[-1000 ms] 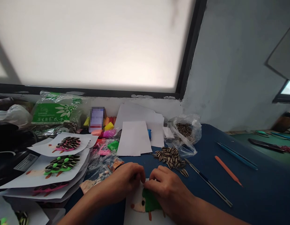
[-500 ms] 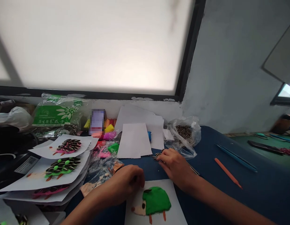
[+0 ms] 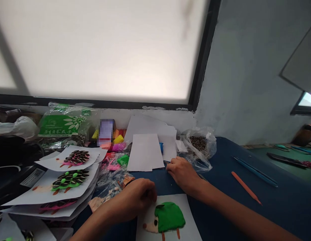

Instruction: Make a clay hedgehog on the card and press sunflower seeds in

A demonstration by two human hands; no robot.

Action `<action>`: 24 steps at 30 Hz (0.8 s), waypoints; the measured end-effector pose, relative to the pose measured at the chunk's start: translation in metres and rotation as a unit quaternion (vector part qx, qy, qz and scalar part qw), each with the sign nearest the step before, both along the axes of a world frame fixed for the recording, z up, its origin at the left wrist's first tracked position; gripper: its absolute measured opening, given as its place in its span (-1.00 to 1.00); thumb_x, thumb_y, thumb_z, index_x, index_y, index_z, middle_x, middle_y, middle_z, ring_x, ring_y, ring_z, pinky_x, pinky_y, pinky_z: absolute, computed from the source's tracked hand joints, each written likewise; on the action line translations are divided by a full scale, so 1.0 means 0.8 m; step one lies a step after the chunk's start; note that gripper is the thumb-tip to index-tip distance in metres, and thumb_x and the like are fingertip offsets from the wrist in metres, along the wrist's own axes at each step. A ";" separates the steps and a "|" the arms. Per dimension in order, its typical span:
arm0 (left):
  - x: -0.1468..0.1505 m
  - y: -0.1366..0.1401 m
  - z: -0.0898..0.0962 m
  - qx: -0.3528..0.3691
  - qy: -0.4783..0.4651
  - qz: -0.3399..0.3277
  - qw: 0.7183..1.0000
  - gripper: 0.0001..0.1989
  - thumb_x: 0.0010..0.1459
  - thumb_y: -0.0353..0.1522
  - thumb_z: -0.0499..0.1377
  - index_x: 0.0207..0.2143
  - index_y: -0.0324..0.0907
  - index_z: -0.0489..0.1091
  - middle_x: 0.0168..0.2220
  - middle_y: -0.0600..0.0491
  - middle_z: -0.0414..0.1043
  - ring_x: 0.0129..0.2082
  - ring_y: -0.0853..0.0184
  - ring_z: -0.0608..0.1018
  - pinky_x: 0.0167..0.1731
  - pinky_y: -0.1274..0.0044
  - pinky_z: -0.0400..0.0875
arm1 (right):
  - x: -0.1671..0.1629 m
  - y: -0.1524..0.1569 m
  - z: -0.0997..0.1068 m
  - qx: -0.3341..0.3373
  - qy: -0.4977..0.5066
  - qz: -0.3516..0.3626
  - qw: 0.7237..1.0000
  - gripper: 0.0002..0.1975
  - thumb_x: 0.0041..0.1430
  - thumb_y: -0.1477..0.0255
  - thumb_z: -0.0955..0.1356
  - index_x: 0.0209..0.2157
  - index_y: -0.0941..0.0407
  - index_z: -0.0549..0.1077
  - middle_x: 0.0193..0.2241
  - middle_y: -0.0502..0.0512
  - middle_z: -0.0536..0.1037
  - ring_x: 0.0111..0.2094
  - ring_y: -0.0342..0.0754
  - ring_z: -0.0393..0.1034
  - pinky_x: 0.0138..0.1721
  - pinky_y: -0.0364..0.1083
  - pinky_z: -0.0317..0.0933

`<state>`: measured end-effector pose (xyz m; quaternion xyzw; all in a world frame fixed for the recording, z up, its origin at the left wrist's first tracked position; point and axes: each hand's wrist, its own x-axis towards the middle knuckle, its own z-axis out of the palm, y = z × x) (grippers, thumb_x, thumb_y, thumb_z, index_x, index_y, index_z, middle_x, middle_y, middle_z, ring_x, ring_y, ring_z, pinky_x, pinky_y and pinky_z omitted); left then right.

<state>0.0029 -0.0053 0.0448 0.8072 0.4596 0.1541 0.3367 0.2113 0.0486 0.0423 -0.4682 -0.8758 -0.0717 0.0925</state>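
Observation:
A green clay hedgehog (image 3: 170, 216) with a beige face and brown legs is on a white sheet of paper (image 3: 145, 236) in front of me. One dark sunflower seed (image 3: 160, 206) sits at the upper left of its green body. Over the sheet's upper left corner, my left hand (image 3: 142, 195) is closed with fingers curled; whatever they hold is hidden. My right hand (image 3: 181, 172) reaches past the sheet to the blue tabletop, its fingers bent down and together where a few loose seeds lie. Its fingertips are covered from view.
Finished seed-covered hedgehog sheets (image 3: 70, 182) are stacked at left. Behind stand a green seed packet (image 3: 61, 124), colourful clay packs (image 3: 117, 147), blank white cards (image 3: 145, 152) and an open bag of sunflower seeds (image 3: 199, 142). An orange clay tool (image 3: 245, 187) and blue tweezers (image 3: 255, 171) lie right.
My right hand has shifted slightly left and lower onto the loose seeds, which it now mostly covers. My left hand has stayed nearly still. The whole view has moved a little.

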 end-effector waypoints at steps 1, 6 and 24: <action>0.000 0.000 0.000 -0.004 -0.002 0.000 1.000 -0.77 -0.02 -0.58 0.06 -0.44 -0.16 0.46 -0.42 0.14 0.45 -0.41 0.35 0.46 -0.45 0.64 0.24 | 0.002 -0.002 0.002 0.004 0.009 0.003 1.000 -0.88 0.21 0.63 0.38 -0.33 0.18 0.57 -0.35 0.15 0.56 -0.24 0.04 0.40 -0.21 -0.05 0.22; 0.000 0.000 0.003 -0.013 0.010 0.006 1.000 -0.75 -0.02 -0.59 0.06 -0.41 -0.17 0.48 -0.41 0.13 0.44 -0.39 0.34 0.45 -0.42 0.63 0.24 | 0.012 -0.020 0.015 0.027 0.063 0.029 0.997 -0.88 0.25 0.66 0.34 -0.31 0.18 0.45 -0.31 0.13 0.52 -0.27 0.00 0.38 -0.26 -0.09 0.24; -0.002 0.001 0.000 -0.015 -0.010 -0.010 1.000 -0.81 0.00 -0.52 0.07 -0.43 -0.17 0.46 -0.46 0.17 0.39 -0.43 0.38 0.42 -0.46 0.63 0.23 | 0.000 -0.099 -0.002 -0.052 0.249 0.198 0.947 -0.80 0.31 0.56 0.27 -0.36 0.12 0.49 -0.41 0.06 0.50 -0.39 -0.08 0.32 -0.35 -0.13 0.19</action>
